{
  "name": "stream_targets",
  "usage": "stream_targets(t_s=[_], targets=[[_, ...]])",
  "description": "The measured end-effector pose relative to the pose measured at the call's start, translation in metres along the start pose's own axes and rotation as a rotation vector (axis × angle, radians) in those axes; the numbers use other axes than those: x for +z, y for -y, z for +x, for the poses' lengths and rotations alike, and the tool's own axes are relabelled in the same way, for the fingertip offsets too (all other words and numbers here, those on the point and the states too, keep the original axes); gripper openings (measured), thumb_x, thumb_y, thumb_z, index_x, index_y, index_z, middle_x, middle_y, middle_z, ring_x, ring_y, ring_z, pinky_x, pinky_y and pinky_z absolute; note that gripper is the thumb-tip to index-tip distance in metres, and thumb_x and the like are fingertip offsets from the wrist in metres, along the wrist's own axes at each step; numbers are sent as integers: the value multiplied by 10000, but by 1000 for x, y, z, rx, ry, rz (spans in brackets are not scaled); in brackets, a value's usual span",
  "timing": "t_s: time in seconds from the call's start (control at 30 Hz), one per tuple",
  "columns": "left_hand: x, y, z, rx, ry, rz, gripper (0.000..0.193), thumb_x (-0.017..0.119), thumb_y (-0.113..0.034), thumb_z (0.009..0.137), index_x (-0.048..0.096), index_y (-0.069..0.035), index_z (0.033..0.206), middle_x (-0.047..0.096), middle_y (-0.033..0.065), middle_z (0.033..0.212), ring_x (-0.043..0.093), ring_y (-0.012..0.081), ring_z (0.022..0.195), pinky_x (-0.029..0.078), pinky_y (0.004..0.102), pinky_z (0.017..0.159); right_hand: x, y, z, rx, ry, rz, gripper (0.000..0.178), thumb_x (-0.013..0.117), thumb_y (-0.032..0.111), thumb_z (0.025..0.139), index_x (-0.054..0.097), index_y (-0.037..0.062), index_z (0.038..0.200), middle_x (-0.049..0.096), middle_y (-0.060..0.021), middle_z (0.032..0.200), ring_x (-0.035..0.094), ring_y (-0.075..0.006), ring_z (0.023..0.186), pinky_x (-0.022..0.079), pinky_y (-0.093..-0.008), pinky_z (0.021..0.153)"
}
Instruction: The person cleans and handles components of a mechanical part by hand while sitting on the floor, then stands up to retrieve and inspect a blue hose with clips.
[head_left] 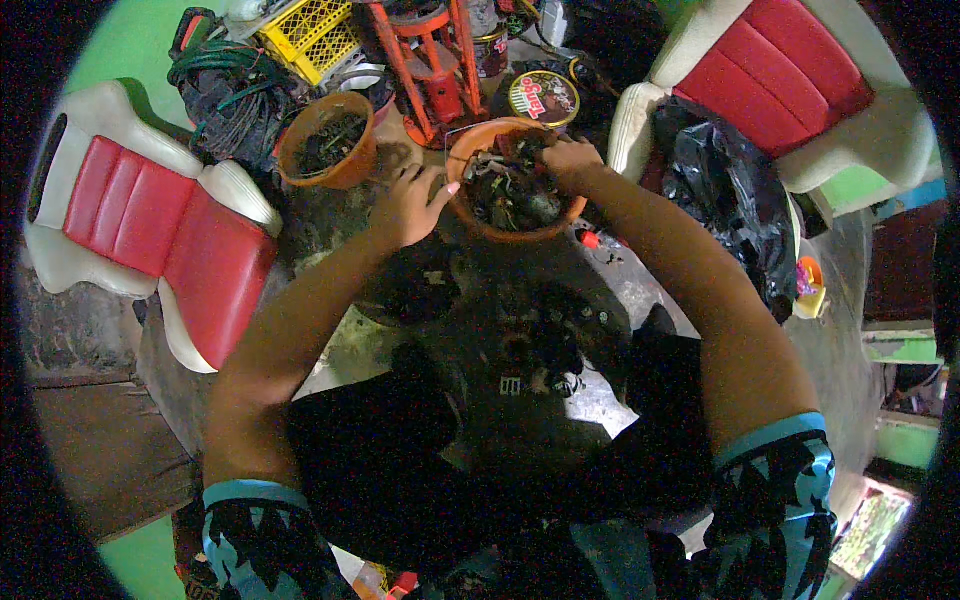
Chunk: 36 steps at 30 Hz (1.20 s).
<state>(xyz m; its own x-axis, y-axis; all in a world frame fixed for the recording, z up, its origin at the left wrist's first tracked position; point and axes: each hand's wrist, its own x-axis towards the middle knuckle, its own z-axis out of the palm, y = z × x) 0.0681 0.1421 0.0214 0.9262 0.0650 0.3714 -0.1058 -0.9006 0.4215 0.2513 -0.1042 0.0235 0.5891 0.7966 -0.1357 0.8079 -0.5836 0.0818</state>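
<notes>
The left forearm (310,305) and right forearm (690,255) are stretched forward and angled inward. A round orange pot (512,236), filled with dark scraps (515,200), is placed far at centre. The left hand (412,205) is held open, its thumb at the pot's left rim. The right hand (573,162) is bent over the right rim; its grip cannot be told.

Cluttered concrete floor (835,345)

The grey surface is darkly stained, with bright patches of light. At upper centre stands a wide orange pot (512,237); to its left, another orange pot (362,162); behind and between them, a red metal frame (440,95). A small red object (590,239) lies just beside the wide pot's near right edge.
</notes>
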Motion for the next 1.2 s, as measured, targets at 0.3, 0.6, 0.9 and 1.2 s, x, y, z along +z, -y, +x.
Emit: stream_targets(t_s=[0.3, 0.6, 0.9, 1.2], targets=[[-33, -53, -40, 612, 371, 355, 369, 540, -374, 944, 581, -104, 1193, 560, 127, 1191, 496, 325, 1182, 421, 462, 997, -12, 6, -90, -46, 10, -69, 379, 555, 193, 866, 526, 125, 1238, 650, -177, 1070, 682, -347, 880, 562, -466, 728], [79, -136, -124, 178, 493, -153, 306, 556, -351, 932, 624, -117, 1117, 643, 157, 1059, 621, 359, 992, 513, 456, 842, 161, 53, -238, 454, -527, 1366, 251, 579, 228, 946, 659, 33, 1082, 646, -50, 832, 586, -120, 768, 488, -320, 696], [141, -133, -223, -75, 635, 4, 556, 636, -406, 874, 492, -125, 1332, 408, 226, 1434, 513, 457, 1198, 470, 516, 969, 184, 129, -262, 338, 97, 999, 532, 771, 188, 749, 602, 52, 1235, 661, -172, 1109, 605, -279, 1089, 443, -405, 994], [184, -134, -206, -33, 573, -84, 499, 619, -289, 885, 501, -70, 1317, 612, 251, 1125, 602, 425, 1025, 493, 523, 864, 318, 48, -286, 633, -365, 1013, 300, 723, 137, 775, 688, 2, 1040, 699, -161, 1033, 661, -275, 945, 501, -396, 869]])
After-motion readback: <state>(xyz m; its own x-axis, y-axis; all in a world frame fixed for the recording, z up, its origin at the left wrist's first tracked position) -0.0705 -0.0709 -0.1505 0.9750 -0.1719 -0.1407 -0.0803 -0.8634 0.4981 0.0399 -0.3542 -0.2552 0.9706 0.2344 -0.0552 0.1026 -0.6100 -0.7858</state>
